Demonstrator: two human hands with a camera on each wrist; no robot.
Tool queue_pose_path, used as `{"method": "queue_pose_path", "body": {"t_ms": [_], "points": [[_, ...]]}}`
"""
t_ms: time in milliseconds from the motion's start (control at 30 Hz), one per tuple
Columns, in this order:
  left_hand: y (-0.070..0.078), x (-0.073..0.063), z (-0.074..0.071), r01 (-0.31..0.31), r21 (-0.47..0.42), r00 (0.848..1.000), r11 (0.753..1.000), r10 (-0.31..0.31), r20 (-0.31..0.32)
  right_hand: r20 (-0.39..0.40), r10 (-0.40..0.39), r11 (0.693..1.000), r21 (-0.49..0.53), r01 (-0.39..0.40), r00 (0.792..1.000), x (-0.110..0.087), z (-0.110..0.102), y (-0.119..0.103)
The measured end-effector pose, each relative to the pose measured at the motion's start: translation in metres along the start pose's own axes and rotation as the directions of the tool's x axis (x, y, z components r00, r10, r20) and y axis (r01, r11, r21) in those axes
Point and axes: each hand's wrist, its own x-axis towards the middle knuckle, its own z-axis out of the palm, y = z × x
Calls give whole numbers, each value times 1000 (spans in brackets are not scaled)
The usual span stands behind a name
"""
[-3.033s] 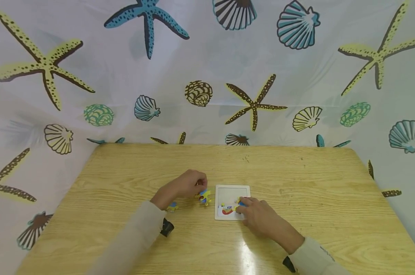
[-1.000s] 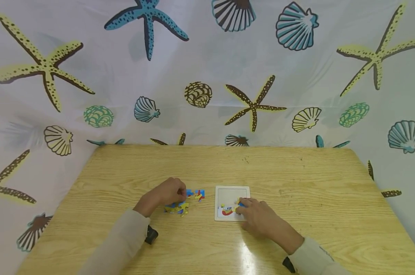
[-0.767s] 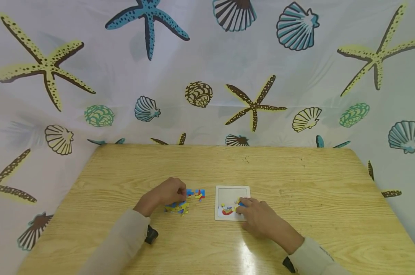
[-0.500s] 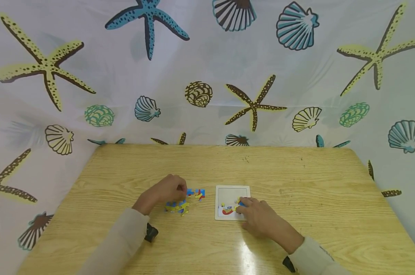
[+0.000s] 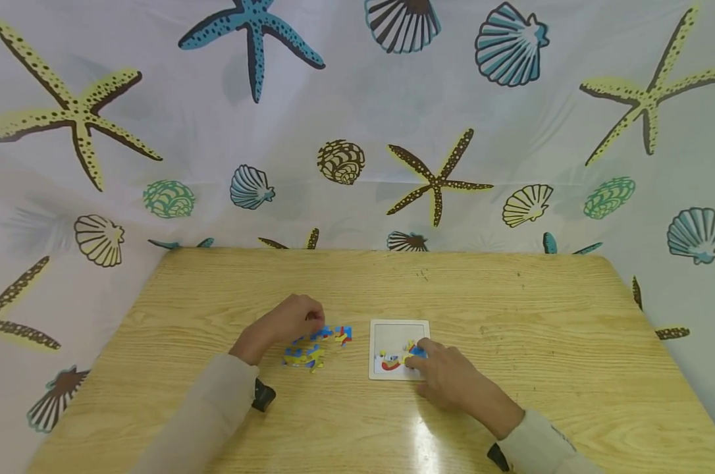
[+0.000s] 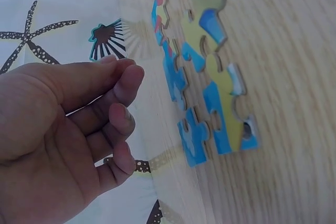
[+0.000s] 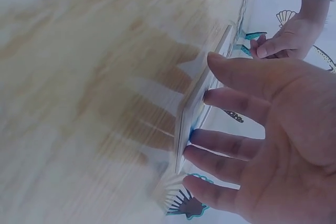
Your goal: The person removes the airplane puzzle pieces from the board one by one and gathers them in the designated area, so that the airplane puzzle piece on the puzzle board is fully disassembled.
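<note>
Up comes the left hand (image 5: 292,319), loosely curled around nothing, uncovering more of the flat blue, yellow and red cut-out jigsaw pieces (image 5: 315,356) on the pale wood-grain counter (image 5: 511,296): that spread should now read more easily! Right hand (image 5: 449,374), fingers extended, rests at the right side of the white square partly filled tray (image 5: 399,322), just beside them.

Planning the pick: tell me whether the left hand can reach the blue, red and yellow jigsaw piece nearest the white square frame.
Probably yes: the left hand looks empty and close by; that jigsaw piece lies uncovered, nothing visible blocking the way.
</note>
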Motion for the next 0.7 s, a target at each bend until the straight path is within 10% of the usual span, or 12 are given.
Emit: {"method": "queue_pose_path", "body": {"t_ms": [700], "points": [[34, 17, 11, -86, -72, 996, 994, 87, 8, 64, 65, 998, -5, -64, 996, -5, 2, -5]]}}
